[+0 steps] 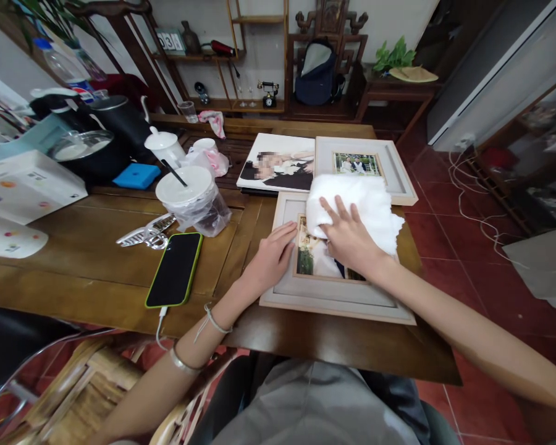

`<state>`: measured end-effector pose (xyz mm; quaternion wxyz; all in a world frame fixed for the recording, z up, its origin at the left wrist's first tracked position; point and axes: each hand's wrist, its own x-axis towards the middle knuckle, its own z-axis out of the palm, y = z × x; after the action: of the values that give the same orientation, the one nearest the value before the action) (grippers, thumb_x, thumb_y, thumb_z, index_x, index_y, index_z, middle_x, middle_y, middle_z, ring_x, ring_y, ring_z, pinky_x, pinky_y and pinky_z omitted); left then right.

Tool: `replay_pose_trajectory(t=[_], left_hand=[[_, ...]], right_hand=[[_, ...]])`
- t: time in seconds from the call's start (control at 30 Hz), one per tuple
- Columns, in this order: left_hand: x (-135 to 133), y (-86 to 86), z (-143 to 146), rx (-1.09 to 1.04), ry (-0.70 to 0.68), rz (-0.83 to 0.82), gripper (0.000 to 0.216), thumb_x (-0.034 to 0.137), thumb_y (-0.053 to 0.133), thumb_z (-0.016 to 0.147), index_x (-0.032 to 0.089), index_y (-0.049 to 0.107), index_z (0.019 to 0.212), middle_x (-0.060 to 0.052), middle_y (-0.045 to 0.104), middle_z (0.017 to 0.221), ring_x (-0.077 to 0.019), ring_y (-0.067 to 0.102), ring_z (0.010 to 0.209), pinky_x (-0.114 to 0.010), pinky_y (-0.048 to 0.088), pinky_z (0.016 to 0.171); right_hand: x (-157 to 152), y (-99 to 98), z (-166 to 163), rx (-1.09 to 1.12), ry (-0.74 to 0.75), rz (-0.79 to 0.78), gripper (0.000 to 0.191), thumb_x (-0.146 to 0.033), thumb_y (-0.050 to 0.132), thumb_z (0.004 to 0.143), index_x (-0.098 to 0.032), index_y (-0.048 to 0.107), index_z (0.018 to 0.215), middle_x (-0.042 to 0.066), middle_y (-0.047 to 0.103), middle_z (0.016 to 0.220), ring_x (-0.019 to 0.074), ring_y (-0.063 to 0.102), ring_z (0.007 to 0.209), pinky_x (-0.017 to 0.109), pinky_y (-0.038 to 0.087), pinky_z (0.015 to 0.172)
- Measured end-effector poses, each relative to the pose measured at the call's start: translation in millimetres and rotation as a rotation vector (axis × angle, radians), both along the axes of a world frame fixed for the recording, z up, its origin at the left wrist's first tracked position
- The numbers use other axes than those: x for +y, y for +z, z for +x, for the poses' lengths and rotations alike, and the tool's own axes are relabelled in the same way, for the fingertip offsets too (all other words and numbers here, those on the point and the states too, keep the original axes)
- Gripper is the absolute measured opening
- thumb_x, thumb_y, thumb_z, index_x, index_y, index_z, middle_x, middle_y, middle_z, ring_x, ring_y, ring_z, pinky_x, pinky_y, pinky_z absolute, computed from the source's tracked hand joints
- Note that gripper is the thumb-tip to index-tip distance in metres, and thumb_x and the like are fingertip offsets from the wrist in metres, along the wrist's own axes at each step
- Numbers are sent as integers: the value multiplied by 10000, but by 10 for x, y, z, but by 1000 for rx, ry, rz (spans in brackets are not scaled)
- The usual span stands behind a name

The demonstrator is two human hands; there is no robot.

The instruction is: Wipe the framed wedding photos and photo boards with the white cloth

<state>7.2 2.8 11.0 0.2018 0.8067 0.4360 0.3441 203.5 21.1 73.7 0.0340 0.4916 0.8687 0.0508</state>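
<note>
A light-coloured picture frame (pixel 338 300) lies flat near the table's front right corner, with a photo (pixel 306 256) set in its middle. My left hand (pixel 274 256) rests on the frame's left side, fingers stretched out. Over the frame's upper right part lies a folded white cloth (pixel 370 210), which hides much of the photo. My right hand (pixel 349 238) presses on the cloth with fingers spread, holding it at its left edge. Behind are a second frame (pixel 401 173) with a photo and a white-covered photo album or panel (pixel 278 145).
Left of my left hand lie a phone (pixel 175 270) on a cable, scissors (pixel 155 232) and a lidded cup in a plastic bag (pixel 188 191). A white teapot (pixel 164 145), a blue box (pixel 136 176) and a dark pot (pixel 92 157) stand farther left. The table (pixel 352 346) ends close to the frame.
</note>
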Motion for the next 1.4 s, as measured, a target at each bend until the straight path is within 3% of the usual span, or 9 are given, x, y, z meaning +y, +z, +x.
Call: replay_pose_trajectory(t=[0.33, 0.57, 0.7, 0.83, 0.97, 1.03, 1.13, 1.23, 1.4], left_hand=[[8, 18, 0, 34, 6, 14, 366, 169, 382, 956, 139, 586, 1258, -129, 576, 1349, -221, 502, 1301, -459, 389, 1123], [13, -4, -2, 29, 8, 43, 364, 156, 409, 938, 110, 591, 1249, -153, 584, 1334, -242, 514, 1290, -464, 405, 1112], [9, 9, 0, 31, 8, 37, 366, 150, 407, 938, 93, 591, 1249, -161, 582, 1335, -243, 512, 1292, -457, 401, 1116], [12, -3, 3, 13, 9, 46, 366, 143, 410, 935, 116, 594, 1250, -150, 586, 1333, -242, 513, 1292, -471, 409, 1108], [13, -24, 7, 4, 15, 49, 363, 135, 413, 933, 121, 596, 1247, -145, 589, 1331, -237, 513, 1292, -465, 414, 1105], [11, -24, 11, -2, 17, 45, 360, 133, 417, 932, 107, 601, 1240, -149, 594, 1324, -234, 515, 1289, -450, 409, 1111], [4, -1, 16, -4, 23, 33, 362, 137, 413, 935, 95, 596, 1244, -153, 589, 1329, -233, 516, 1288, -440, 401, 1118], [0, 39, 14, 3, 30, 12, 371, 134, 377, 947, 123, 597, 1245, -133, 584, 1341, -218, 522, 1282, -436, 397, 1122], [4, 68, -3, 7, 3, 1, 394, 103, 367, 930, 109, 583, 1259, -141, 565, 1360, -213, 509, 1295, -413, 407, 1117]], right_hand=[[-920, 244, -257, -102, 186, -345, 302, -167, 579, 809, -172, 717, 1078, 193, 349, 1501, 486, 333, 1332, 645, 357, 1009], [-1156, 611, 197, 102, 228, -447, 338, -31, 523, 646, -195, 725, 863, 140, 550, 1364, 335, 579, 1159, 432, 522, 869], [-1014, 667, 648, 110, 72, -449, 370, 0, 424, 645, -235, 675, 782, 70, 716, 960, 244, 665, 840, 357, 522, 720], [-744, 666, 1064, 154, -85, -271, 347, -48, 434, 706, -287, 650, 836, 61, 673, 783, 245, 645, 787, 338, 499, 671], [-627, 688, 962, 8, -299, 23, 242, -111, 427, 789, -230, 630, 844, 142, 667, 791, 308, 646, 687, 436, 495, 619], [-681, 612, 713, 34, -306, 127, 256, -75, 450, 757, -200, 652, 853, 189, 661, 1075, 367, 665, 878, 485, 532, 711], [-862, 321, 265, 179, -27, 102, 256, 7, 499, 675, -129, 689, 778, 182, 433, 1450, 417, 426, 1303, 510, 475, 988], [-1053, -46, -137, 300, 171, 135, 129, -105, 590, 762, -121, 717, 777, 178, 397, 1481, 432, 271, 1385, 607, 337, 1090], [-1175, -298, -455, 298, 164, 128, 245, -180, 572, 839, -67, 694, 1020, 187, 357, 1502, 356, 227, 1417, 493, 332, 1143]])
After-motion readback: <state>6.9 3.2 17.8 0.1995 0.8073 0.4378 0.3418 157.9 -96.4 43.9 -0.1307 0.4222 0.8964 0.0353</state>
